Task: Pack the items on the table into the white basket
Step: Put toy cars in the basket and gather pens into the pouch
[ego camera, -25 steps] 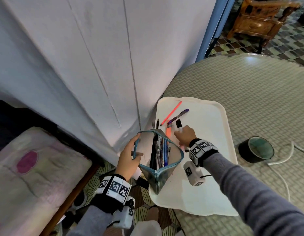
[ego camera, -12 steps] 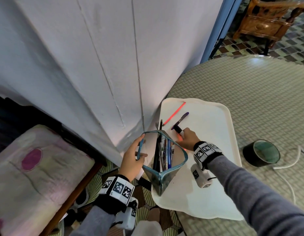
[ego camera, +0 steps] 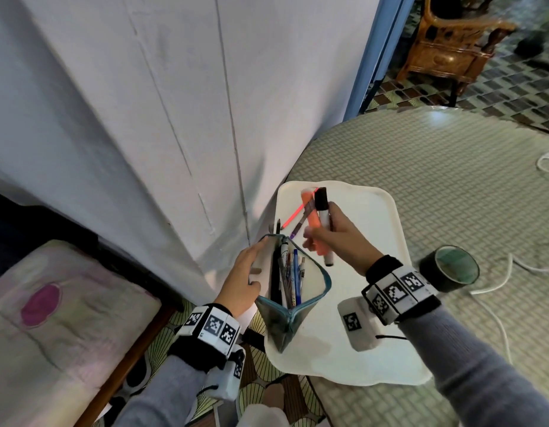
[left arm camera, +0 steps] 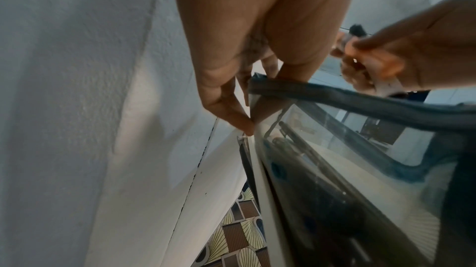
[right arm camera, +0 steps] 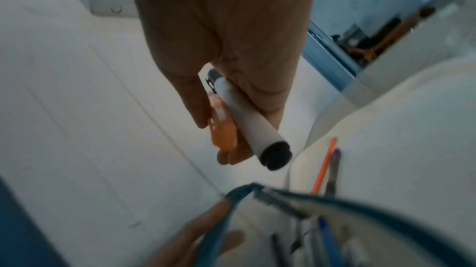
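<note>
The right hand (ego camera: 335, 238) grips a light, stiff, smooth white marker with black cap (ego camera: 324, 223) and an orange highlighter (ego camera: 316, 229) at mid-barrel, probably slippery together, while the left hand (ego camera: 245, 282) pinches the soft clear teal-edged pouch (ego camera: 293, 306) at its rim.

One tray (ego camera: 375, 303), one pouch (ego camera: 298, 312), two markers held (ego camera: 321, 223), two pens on tray (ego camera: 293, 215), one tape roll (ego camera: 448, 269).
</note>
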A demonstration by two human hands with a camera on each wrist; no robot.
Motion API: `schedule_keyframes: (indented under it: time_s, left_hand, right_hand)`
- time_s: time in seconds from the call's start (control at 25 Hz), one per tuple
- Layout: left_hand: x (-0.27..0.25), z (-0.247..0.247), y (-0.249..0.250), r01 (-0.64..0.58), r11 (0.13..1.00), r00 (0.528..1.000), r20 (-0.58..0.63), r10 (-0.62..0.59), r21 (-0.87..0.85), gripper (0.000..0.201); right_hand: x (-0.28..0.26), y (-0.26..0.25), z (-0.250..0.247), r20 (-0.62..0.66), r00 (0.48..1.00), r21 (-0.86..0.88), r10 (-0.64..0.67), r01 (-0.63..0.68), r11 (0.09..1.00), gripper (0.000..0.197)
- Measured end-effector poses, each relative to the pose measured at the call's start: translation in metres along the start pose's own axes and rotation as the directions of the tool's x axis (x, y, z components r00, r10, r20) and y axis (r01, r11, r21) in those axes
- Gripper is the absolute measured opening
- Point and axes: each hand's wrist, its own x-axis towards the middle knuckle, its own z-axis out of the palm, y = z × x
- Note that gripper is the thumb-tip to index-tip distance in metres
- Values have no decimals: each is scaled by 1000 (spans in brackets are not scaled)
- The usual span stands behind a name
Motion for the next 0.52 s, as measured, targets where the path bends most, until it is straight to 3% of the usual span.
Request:
schedule_keyframes:
  time_s: [0.08,0.16,0.2,0.32,0.4,0.52]
  left_hand:
    - [2,0,3,-11,1000,1000,9,11,8,88]
    - [4,0,7,-36,999,999,16,36,-12,87]
    - [5,0,8,-43,999,999,16,44,-22,86]
    - [8,-2,8,-33,999,999,-4,33,-14,87]
    - [7,-3,5,-19,1000,1000,-9,19,-9,89]
    - [3,-4,3,6,1000,1000,-26,-6,-27,89]
  right_hand:
    - [-5,3,18,27,995,110,-101,97,989,60]
    - [-10,21,36,92,989,-2,-112,112,994,81]
    - [-14,28,44,126,989,-116,-71,86,989,82]
    - [-21,36,52,160,985,-437,60,17,899,54]
    - [-13,31,44,52,999,-485,-9,34,874,29]
    - [23,27,16,-109,984,-514,-141,65,855,19]
